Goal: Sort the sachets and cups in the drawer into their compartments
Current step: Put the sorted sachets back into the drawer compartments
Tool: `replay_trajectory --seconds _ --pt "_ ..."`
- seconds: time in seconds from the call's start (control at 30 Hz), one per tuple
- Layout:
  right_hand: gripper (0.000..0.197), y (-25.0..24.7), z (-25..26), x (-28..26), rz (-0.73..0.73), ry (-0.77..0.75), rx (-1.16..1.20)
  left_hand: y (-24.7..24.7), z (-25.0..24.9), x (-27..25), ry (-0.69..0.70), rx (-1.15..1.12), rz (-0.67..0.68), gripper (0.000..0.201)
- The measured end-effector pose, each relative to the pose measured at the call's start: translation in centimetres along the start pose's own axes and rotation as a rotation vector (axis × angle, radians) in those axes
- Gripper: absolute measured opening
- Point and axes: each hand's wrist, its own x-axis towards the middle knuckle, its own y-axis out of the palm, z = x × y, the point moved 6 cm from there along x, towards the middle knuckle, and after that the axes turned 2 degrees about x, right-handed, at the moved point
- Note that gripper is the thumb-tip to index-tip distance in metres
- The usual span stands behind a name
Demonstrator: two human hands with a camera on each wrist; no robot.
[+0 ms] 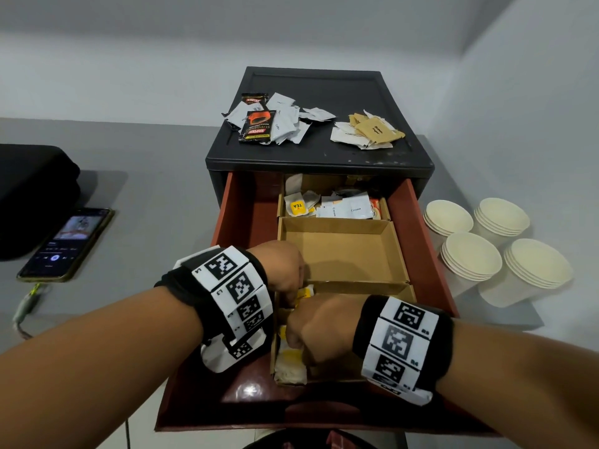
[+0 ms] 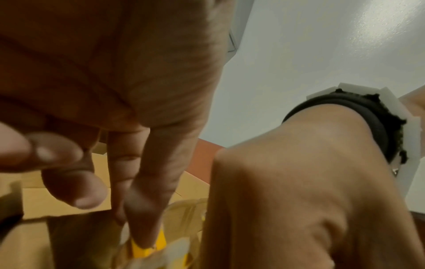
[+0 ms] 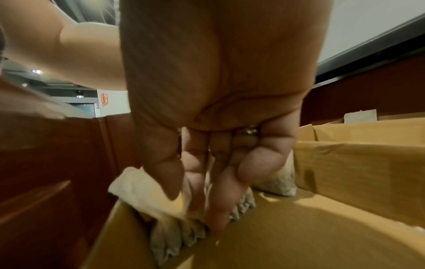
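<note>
The red-brown drawer (image 1: 421, 241) is pulled out and holds cardboard compartments. Both hands reach into the nearest compartment (image 1: 337, 371), where yellow-and-white tea sachets (image 1: 291, 361) stand along its left side. My left hand (image 1: 295, 293) points down, its straight fingers (image 2: 147, 218) touching a yellow sachet (image 2: 140, 253), thumb held apart. My right hand (image 1: 296, 343) pinches a bunch of tea sachets (image 3: 147, 193) between thumb and fingers (image 3: 218, 209). Stacks of white paper cups (image 1: 470, 257) stand on the counter to the right of the drawer.
The middle compartment (image 1: 343, 251) shows bare cardboard. The far one (image 1: 327, 205) holds mixed tea and cream sachets. Two sachet piles (image 1: 272, 121) (image 1: 366, 131) lie on the black cabinet top. A phone (image 1: 64, 244) and a black case (image 1: 32, 196) lie at the left.
</note>
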Motion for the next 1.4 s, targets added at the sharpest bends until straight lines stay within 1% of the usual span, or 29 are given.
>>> replay_trajectory --seconds 0.03,0.07,0.13,0.17,0.23,0.3,0.37,0.43,0.57,0.63,0.7,0.73,0.83,0.9,0.97,1.0,1.07,1.13,1.2,1.27,1.4 --pt "0.035 0.0 -0.1 -0.1 -0.004 0.004 -0.012 -0.1 0.1 0.0 0.000 -0.003 -0.006 0.035" --pt "0.033 -0.1 -0.3 -0.2 -0.021 0.017 -0.007 -0.1 0.3 0.1 -0.001 -0.015 -0.015 0.035" --pt "0.018 -0.6 -0.9 -0.6 -0.069 0.056 0.058 -0.3 0.6 0.1 -0.005 -0.053 -0.031 0.034" --pt "0.015 -1.0 -1.1 -0.8 -0.096 0.060 0.119 -0.3 0.8 0.2 -0.011 -0.076 -0.041 0.033" --pt "0.016 -1.7 -1.7 -1.2 -0.151 0.055 0.245 -0.4 1.0 0.3 -0.025 -0.113 -0.073 0.031" --pt "0.021 -2.1 -2.3 -1.3 -0.182 0.075 0.304 -0.3 1.0 0.5 -0.026 -0.136 -0.107 0.027" --pt "0.025 -1.8 -2.6 -1.2 -0.184 0.106 0.314 -0.1 0.9 0.6 -0.014 -0.145 -0.124 0.024" --pt "0.021 -1.1 -2.4 -0.9 -0.179 0.124 0.290 0.1 0.6 0.8 -0.001 -0.131 -0.106 0.023" --pt "0.021 0.0 -1.4 -0.3 -0.139 0.152 0.170 0.5 0.3 0.8 0.007 -0.013 -0.050 0.021" --pt "0.021 -0.3 -1.6 -0.3 -0.157 0.184 0.163 0.4 0.4 0.7 0.000 0.004 -0.074 0.024" --pt "0.021 -0.9 -2.0 -0.6 -0.214 0.186 0.205 0.2 0.8 0.7 0.003 -0.008 -0.113 0.026" --pt "0.020 -1.1 -2.1 -0.8 -0.233 0.160 0.250 0.1 0.8 0.5 0.005 0.001 -0.119 0.026" --pt "0.018 -1.5 -2.3 -1.7 -0.208 0.090 0.363 0.1 0.6 0.2 0.005 0.041 -0.066 0.025" --pt "0.014 -2.2 -3.4 -2.4 -0.244 0.118 0.407 0.1 0.5 0.1 0.011 0.080 -0.059 0.026" --pt "0.016 -2.6 -5.0 -2.8 -0.289 0.176 0.424 0.0 0.9 0.1 -0.023 0.041 -0.072 0.024" --pt "0.016 -2.6 -5.6 -2.9 -0.287 0.206 0.406 0.0 1.1 0.0 -0.040 0.020 -0.086 0.023" --pt "0.015 -1.8 -6.1 -2.6 -0.221 0.248 0.343 0.0 1.3 0.1 -0.064 0.006 -0.095 0.021" --pt "0.020 -0.7 -5.7 -2.0 -0.108 0.240 0.270 0.1 1.1 0.0 -0.063 0.043 -0.062 0.023" --pt "0.030 0.3 -4.8 -1.2 -0.006 0.207 0.189 0.3 0.8 -0.1 -0.053 0.085 -0.008 0.027" --pt "0.035 0.8 -4.1 -0.5 0.018 0.178 0.124 0.5 0.5 -0.3 -0.033 0.099 0.032 0.027" --pt "0.033 0.8 -4.2 0.1 0.037 0.176 0.128 1.0 0.3 -0.5 0.000 0.077 0.107 0.027"
